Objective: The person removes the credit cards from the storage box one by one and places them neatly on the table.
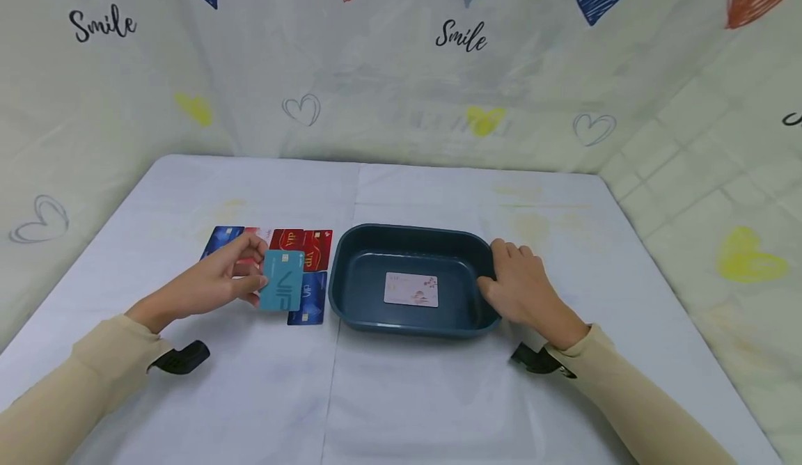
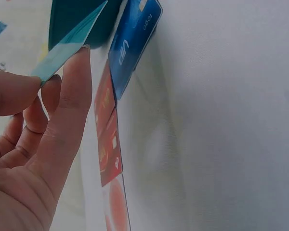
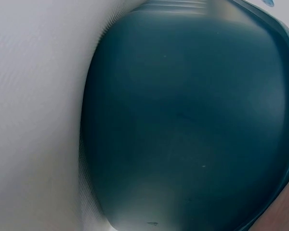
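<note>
Between thumb and fingers, my left hand pinches a teal VIP card by one edge. In the head view that card overlaps a blue VIP card and part of the red VIP cards; the left wrist view shows it raised and tilted in the fingers. A dark teal plastic basin stands to the right of the cards. My right hand grips the basin's right end, thumb over the rim. Flat on the basin floor lies a pale pink card.
Another blue card lies at the left of the row, partly behind my left hand. A white cloth covers the table. Behind it hangs a pale curtain printed with hearts. Each sleeve has a black wrist strap piece below it.
</note>
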The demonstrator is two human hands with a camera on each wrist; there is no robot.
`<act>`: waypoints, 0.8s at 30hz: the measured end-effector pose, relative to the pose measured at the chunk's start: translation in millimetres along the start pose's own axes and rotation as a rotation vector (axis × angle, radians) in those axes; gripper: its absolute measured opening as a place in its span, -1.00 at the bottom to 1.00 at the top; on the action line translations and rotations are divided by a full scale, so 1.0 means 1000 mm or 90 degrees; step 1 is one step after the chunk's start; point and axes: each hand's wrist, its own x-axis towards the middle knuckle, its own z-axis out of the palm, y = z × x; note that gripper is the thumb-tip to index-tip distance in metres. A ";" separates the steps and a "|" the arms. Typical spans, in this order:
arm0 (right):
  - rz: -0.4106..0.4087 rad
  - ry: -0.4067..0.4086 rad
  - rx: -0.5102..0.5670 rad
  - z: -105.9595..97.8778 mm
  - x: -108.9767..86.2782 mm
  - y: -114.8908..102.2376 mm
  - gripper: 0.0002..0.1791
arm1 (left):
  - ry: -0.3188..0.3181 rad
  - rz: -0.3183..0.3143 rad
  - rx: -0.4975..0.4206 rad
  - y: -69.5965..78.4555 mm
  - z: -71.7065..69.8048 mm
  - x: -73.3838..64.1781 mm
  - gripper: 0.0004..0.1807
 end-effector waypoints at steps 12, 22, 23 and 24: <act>0.002 0.004 -0.001 -0.001 0.000 0.001 -0.74 | -0.001 -0.065 0.006 -0.015 0.001 -0.003 -0.43; 0.000 0.012 0.000 0.000 0.000 0.000 -0.75 | -0.001 -0.088 0.014 -0.023 0.000 -0.006 -0.46; 0.000 0.013 0.001 0.001 0.000 0.000 -0.75 | -0.001 -0.090 0.013 -0.025 -0.001 -0.006 -0.45; 0.000 0.013 0.002 0.001 0.000 0.000 -0.75 | -0.001 -0.092 0.013 -0.026 -0.001 -0.006 -0.45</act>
